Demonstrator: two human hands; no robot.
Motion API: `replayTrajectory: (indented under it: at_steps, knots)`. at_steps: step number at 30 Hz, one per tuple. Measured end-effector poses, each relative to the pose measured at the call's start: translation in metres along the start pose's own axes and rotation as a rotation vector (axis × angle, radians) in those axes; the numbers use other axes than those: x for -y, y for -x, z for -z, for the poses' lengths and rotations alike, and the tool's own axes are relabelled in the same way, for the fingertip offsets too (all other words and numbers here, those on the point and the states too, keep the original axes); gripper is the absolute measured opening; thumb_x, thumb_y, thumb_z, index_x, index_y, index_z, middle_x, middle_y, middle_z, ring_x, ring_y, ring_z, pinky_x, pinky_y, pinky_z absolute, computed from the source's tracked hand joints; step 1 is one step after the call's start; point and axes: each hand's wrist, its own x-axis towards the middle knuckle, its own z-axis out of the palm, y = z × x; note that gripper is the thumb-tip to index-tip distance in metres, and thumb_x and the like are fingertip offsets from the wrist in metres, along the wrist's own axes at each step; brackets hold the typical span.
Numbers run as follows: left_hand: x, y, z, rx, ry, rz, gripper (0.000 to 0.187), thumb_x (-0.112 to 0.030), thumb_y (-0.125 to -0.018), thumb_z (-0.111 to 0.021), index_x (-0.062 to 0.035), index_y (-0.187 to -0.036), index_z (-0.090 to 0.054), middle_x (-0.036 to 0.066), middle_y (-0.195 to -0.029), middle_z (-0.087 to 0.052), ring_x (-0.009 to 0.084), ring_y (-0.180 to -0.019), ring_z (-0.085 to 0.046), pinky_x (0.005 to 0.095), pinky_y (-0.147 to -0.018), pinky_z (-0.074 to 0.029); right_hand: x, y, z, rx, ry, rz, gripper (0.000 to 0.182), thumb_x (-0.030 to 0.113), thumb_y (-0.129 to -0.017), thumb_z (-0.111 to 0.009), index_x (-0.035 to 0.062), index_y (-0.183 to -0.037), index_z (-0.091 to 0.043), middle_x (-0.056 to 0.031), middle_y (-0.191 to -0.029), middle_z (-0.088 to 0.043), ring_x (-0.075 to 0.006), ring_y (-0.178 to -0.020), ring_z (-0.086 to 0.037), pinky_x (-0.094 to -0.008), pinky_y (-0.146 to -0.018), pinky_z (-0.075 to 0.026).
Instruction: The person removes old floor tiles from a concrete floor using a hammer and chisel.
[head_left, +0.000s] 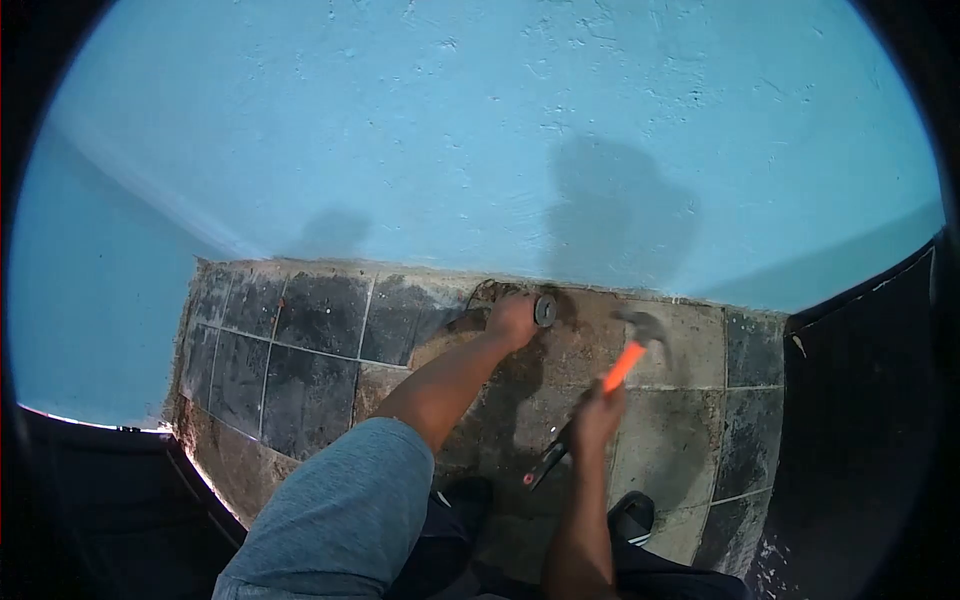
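Note:
My left hand (511, 320) is closed around a chisel (545, 311), seen almost end-on with its round grey head toward me. Its lower part is hidden by the hand, close to the foot of the wall. In my right hand (597, 418) is a claw hammer (625, 366) with an orange and black handle. The hammer's dark head is raised to the right of the chisel, apart from it. Around both hands the floor is bare and brown, with broken tile edges by the left hand.
Dark floor tiles (312, 390) lie to the left, and more run along the right side. A blue wall (420, 140) rises ahead. Dark panels (860, 420) flank the floor at right and lower left. My shoes (630, 517) stand on the floor below.

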Motion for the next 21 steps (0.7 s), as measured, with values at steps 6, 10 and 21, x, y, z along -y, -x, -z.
replayTrajectory:
  at_steps: [6, 10, 21]
  knots:
    - [0.016, -0.004, -0.019, -0.078, -0.013, -0.028, 0.028, -0.016, -0.084, -0.072, -0.0046, -0.109, -0.066, 0.019, -0.105, -0.069, 0.0378, -0.104, -0.065, 0.0496, -0.093, -0.053, 0.041, 0.032, -0.015, 0.311, 0.025, -0.223, 0.018, 0.02, -0.103, -0.059, 0.0027, -0.102, -0.059, 0.0002, -0.071, -0.053, -0.0096, -0.056, -0.049, -0.0296, -0.05, -0.038]
    - [0.002, 0.002, 0.003, 0.004, -0.045, -0.004, 0.026, -0.016, -0.085, -0.07, -0.0047, -0.108, -0.066, 0.019, -0.103, -0.069, 0.0382, -0.102, -0.065, 0.0499, -0.092, -0.053, 0.071, 0.014, 0.006, 0.108, -0.077, -0.089, 0.019, 0.023, -0.104, -0.056, 0.0059, -0.097, -0.054, -0.0003, -0.066, -0.05, -0.0113, -0.052, -0.048, -0.0294, -0.047, -0.04]
    - [0.011, -0.001, -0.009, -0.046, -0.032, -0.02, 0.022, -0.013, -0.087, -0.067, -0.0047, -0.107, -0.066, 0.02, -0.105, -0.068, 0.0381, -0.103, -0.065, 0.0503, -0.093, -0.052, -0.016, 0.004, -0.012, -0.187, 0.267, 0.352, 0.027, 0.028, -0.106, -0.052, 0.001, -0.102, -0.055, -0.0062, -0.072, -0.053, -0.0156, -0.062, -0.052, -0.0334, -0.058, -0.043]
